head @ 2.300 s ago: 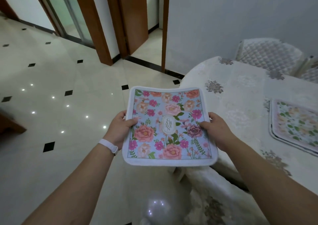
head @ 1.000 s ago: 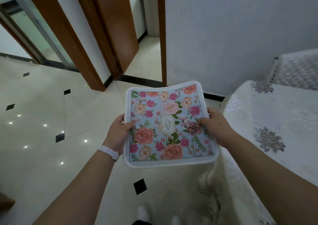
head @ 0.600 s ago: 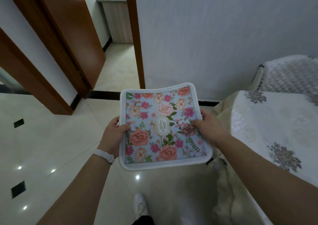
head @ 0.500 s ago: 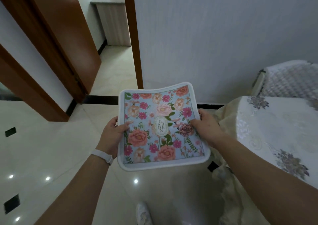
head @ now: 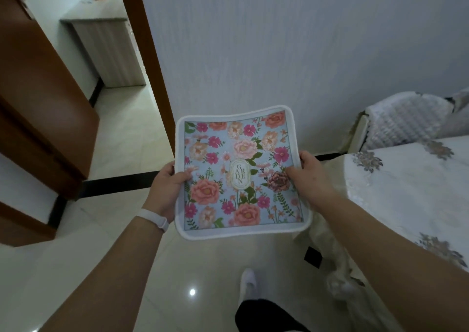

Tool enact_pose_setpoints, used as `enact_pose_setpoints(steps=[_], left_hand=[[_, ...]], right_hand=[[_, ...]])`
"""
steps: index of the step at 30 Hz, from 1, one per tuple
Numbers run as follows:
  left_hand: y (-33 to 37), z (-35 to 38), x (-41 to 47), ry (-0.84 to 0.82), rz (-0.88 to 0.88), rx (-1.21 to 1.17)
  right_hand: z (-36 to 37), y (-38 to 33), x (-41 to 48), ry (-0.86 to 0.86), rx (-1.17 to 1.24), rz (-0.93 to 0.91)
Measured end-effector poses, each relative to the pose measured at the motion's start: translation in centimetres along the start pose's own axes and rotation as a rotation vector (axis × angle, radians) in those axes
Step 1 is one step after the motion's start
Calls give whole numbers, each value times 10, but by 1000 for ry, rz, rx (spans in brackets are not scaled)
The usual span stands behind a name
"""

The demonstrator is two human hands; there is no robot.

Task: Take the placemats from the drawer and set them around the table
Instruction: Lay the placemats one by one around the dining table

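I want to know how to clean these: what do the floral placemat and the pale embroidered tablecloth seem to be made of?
Floral placemat: probably a soft printed fabric with a white fleecy border; it bows between the left hand and right hand. Pale embroidered tablecloth: likely a shiny woven cloth; it drapes in folds and carries stitched flowers.

Placemat: matt printed cloth, soft white edging. Tabletop: embroidered, faintly sheened cloth cover. Floor: glossy polished tile. Door: smooth brown wood.

We've got both arms out front: left hand pinching the placemat's left edge, right hand its right edge, thumbs on top, fingers underneath.
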State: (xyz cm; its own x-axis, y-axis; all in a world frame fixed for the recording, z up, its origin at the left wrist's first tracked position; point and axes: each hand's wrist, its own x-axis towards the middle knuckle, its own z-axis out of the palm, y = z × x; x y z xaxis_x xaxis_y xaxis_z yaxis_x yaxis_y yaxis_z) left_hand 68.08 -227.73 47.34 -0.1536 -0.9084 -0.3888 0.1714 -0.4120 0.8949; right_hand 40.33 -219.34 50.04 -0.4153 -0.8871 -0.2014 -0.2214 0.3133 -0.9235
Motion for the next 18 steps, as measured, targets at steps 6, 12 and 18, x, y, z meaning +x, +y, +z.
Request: enact_pose_setpoints(steps=[6, 12, 18], left_hand=[[27, 27, 80, -7, -23, 55], [68, 78, 173, 35, 0, 163], [107, 148, 249, -22, 76, 201]], right_hand=[[3, 2, 88, 6, 22, 29], [-13, -12, 196, -17, 105, 77], [-62, -37, 278, 26, 147, 70]])
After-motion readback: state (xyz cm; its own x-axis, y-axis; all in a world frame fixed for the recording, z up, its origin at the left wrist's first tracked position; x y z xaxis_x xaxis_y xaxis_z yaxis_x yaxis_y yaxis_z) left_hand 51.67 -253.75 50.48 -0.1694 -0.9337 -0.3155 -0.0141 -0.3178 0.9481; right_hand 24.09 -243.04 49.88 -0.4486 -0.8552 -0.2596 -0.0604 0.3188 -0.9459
